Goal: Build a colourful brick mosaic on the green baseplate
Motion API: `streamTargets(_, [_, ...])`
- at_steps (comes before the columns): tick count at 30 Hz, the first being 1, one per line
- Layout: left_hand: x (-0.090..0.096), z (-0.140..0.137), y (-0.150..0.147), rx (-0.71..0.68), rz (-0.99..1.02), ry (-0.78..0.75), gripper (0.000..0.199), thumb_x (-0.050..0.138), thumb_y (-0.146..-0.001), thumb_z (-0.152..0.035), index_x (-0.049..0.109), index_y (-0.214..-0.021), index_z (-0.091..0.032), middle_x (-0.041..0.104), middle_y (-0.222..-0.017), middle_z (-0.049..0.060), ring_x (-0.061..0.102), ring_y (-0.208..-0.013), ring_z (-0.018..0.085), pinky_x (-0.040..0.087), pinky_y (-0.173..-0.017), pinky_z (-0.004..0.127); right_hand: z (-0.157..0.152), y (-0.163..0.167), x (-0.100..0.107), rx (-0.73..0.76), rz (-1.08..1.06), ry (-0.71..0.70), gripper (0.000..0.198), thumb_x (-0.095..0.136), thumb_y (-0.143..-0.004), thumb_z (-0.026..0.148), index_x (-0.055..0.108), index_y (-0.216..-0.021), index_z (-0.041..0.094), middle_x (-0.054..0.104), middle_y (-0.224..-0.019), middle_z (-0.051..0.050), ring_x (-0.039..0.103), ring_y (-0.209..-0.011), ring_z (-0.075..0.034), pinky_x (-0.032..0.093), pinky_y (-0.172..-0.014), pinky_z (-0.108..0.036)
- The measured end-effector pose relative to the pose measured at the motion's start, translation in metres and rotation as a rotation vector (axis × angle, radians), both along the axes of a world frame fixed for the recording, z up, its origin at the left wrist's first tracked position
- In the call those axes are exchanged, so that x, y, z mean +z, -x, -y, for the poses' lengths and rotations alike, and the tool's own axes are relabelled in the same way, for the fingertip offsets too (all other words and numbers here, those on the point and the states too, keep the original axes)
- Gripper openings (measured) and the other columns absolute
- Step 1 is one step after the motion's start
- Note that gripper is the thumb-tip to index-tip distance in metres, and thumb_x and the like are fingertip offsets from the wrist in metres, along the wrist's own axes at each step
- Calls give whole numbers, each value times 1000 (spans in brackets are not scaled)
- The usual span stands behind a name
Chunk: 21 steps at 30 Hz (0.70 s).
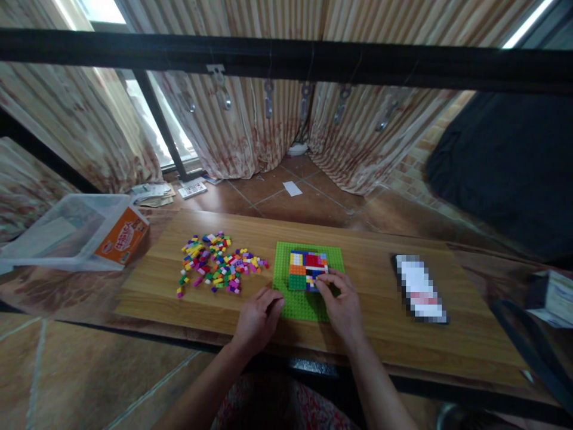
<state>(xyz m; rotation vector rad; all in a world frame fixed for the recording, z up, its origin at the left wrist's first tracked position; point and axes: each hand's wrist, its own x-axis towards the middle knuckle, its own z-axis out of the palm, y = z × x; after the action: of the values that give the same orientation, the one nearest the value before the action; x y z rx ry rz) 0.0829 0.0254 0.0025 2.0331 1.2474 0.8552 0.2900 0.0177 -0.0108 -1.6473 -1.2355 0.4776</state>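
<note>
A green studded baseplate [295, 307] lies on the wooden board, bearing a rectangular patch of coloured toy bricks [298, 275] in white, yellow, orange, green, red and blue. My right hand [342, 301] reaches over the plate from the right. Its thumb and index finger are pinched at the right edge of the patch; whatever lies between them is too small to make out. Beside the plate's lower left edge rests my left hand [259, 316], fingers curled inward, so that anything inside is hidden. Left of the plate is a loose spread of small mixed bricks [219, 263].
A phone [421, 289] with a pixelated screen lies on the right of the wooden board [371, 257]. At the far left stands a clear plastic tub [67, 230] with an orange label. A dark metal rail [286, 57] with hanging clips crosses the view above, before striped curtains.
</note>
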Motion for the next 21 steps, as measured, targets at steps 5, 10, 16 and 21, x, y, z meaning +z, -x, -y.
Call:
streamTargets(5, [0,0,1,-6,-4,0,19,47,-92,-28,62,-85,-20,63,-80,3,60,-76,15,47,-70,26,-2,3,-4,-31,51,-20,25,66,-77,46,71,-84,23,64,-104,-9,57,-102,-25,40,-92,-44])
streamTargets(10, [1,0,0,-1,-2,-4,18,48,-92,-27,62,-84,-20,63,-79,3,60,-75,14,47,-69,25,-2,3,-3,-31,60,-25,24,66,-77,44,71,-84,22,65,-103,-8,58,-100,-24,41,-91,-43])
streamTargets(16, [-2,1,0,-3,3,7,18,47,-92,-27,62,-85,-20,62,-79,3,59,-75,14,46,-69,25,-1,6,0,-48,62,-5,23,66,-77,44,71,-83,22,64,-104,-8,57,-101,-25,40,-92,-43])
streamTargets(21, [-2,1,1,-4,-6,1,19,47,-93,-28,62,-86,-20,63,-79,3,59,-76,14,46,-69,25,-2,6,0,-56,44,-6,21,67,-76,42,71,-81,22,65,-103,-8,58,-99,-24,41,-91,-42])
